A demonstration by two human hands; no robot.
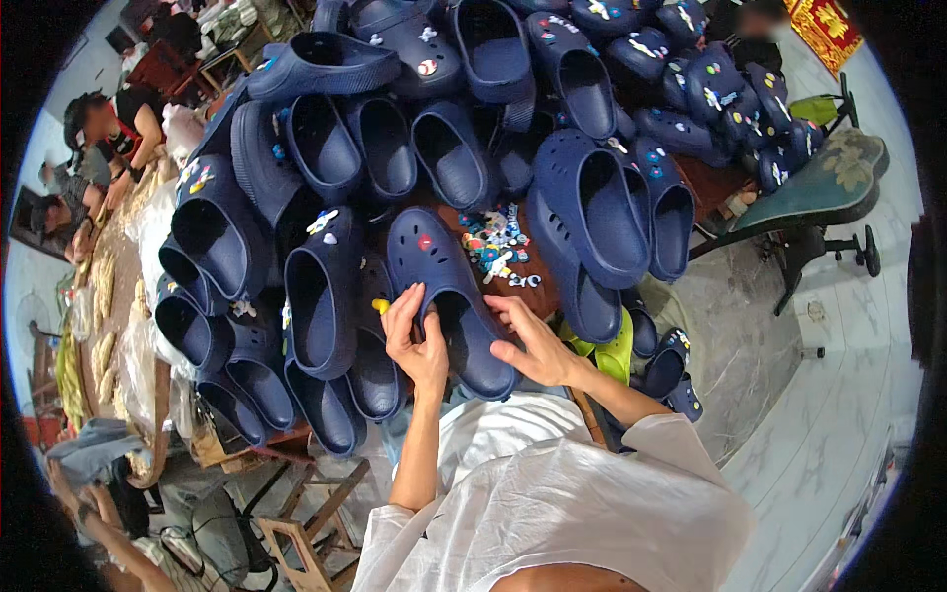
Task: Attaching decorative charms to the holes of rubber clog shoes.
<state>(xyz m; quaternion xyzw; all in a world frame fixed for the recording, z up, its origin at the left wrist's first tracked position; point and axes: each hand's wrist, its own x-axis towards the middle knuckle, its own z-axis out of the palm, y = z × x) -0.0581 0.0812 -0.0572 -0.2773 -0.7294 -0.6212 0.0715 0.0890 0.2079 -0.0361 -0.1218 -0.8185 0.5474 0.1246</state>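
Note:
A dark blue clog (474, 338) lies in front of me, toe pointing away, with a small red charm (425, 241) on its upper. On its left rim, my left hand (418, 340) is closed, its thumb at the foot opening. My right hand (538, 341) rests at the right rim near the heel, its fingers and thumb apart. Just beyond the clog, a loose heap of small colourful charms (498, 242) lies on the brown tabletop (528, 296). A yellow charm (381, 306) shows beside my left fingers, on a neighbouring clog.
Many blue clogs (321, 148) are piled around and beyond my hands, several bearing charms. A bright green clog (614, 350) sits past my right wrist. At right stands a green-backed chair (814, 192); a wooden stool (311, 528) is at lower left. Other people (118, 133) sit at a table at left.

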